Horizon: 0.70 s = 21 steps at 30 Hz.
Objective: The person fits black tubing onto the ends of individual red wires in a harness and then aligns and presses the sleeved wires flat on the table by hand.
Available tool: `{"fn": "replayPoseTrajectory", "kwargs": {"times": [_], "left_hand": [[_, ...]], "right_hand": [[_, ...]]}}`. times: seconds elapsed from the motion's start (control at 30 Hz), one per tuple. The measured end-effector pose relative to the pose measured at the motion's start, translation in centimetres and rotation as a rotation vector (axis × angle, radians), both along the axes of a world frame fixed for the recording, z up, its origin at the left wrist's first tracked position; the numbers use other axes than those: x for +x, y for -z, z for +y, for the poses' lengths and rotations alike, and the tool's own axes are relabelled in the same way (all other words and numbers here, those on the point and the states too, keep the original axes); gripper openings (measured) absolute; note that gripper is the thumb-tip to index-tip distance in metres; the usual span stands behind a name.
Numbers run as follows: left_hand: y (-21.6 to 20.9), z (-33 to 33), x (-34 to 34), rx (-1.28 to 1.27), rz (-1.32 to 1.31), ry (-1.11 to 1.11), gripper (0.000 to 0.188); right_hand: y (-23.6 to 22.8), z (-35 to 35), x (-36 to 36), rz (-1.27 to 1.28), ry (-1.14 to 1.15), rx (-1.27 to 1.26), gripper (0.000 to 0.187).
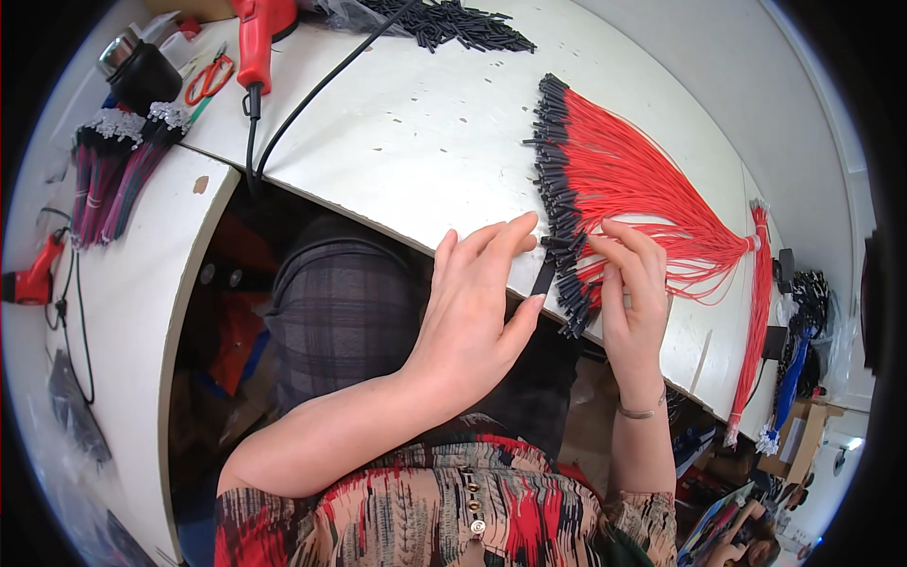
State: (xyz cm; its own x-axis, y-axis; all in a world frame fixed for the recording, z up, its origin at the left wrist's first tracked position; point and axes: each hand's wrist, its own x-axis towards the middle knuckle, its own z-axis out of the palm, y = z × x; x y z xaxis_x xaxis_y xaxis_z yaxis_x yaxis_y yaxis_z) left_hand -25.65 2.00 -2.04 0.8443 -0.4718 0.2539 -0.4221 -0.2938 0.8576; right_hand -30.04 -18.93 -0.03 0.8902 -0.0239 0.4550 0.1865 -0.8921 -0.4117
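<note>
A large bundle of red wires [652, 180] is fanned out on the white table. Its black-sleeved ends [557, 170] point left toward me, and the wires gather at a tie on the right. My right hand [633, 293] is over the near part of the fan, its thumb and fingers closed around a red wire whose black end [565, 243] sticks out to the left. Just left of that end is my left hand [482, 293], fingers stretched and thumb apart, holding nothing that I can see. A dark strip [544, 276] lies by its thumb.
Loose black sleeves [463, 26] are piled at the far edge. A red heat gun [255, 47] with a black cord, orange-handled scissors [210, 80], a dark flask [146, 76] and wire bundles [118, 175] are at left. Another red wire bundle [756, 331] hangs over the right edge.
</note>
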Motion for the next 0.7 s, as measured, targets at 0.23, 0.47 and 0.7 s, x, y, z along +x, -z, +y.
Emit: {"fn": "replayPoseTrajectory", "kwargs": {"times": [0.23,0.47,0.7], "left_hand": [[0.0,-0.2,0.0,0.031,-0.009,0.007,0.07],[0.0,-0.3,0.0,0.042,-0.02,0.018,0.072],[0.0,-0.3,0.0,0.05,-0.02,0.021,0.072]], "right_hand": [[-1.0,0.0,1.1,0.058,-0.026,-0.092,0.039],[-0.7,-0.3,1.2,0.058,-0.055,-0.142,0.03],[-0.5,-0.3,1.0,0.058,-0.065,-0.118,0.027]]}}
